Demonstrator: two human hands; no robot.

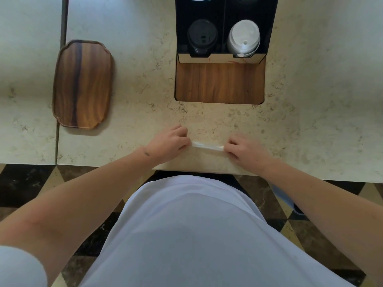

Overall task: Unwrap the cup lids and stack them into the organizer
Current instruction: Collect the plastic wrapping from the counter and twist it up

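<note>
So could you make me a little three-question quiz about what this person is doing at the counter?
1. True or false: both hands grip the clear folded plastic wrapper.
2. Which lid stack stands in the left compartment of the black cardboard organizer? A) black plastic lids B) white plastic lids
3. What lies on the pale stone counter left of the organizer?

Key:
1. True: the left hand and right hand each pinch one end.
2. A.
3. A brown oval wooden tray.
</note>
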